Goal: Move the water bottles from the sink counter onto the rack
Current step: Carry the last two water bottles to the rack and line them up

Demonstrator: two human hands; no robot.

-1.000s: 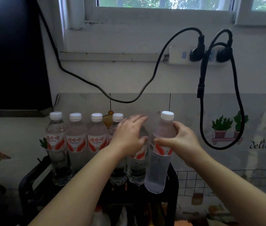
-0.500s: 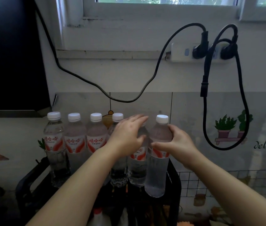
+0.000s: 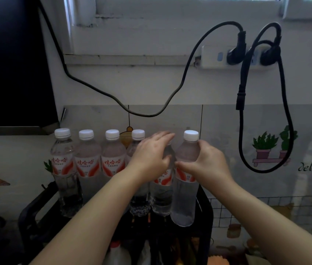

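Several clear water bottles with white caps and red labels stand in a row on top of a black rack (image 3: 206,211). My right hand (image 3: 206,165) is shut on the rightmost bottle (image 3: 184,197) at its shoulder; the bottle stands upright at the rack's right end. My left hand (image 3: 152,157) rests with fingers spread against the neighbouring bottle (image 3: 162,196), hiding its cap. The other bottles (image 3: 88,159) stand untouched to the left.
Black power cables (image 3: 244,96) hang from a white power strip (image 3: 216,56) on the wall above the rack. A dark appliance (image 3: 13,64) fills the upper left. Other items sit on the rack's lower shelf (image 3: 117,253).
My right hand has lowered the rightmost bottle and set it closer to the row. My left hand has stayed on the neighbouring bottle.
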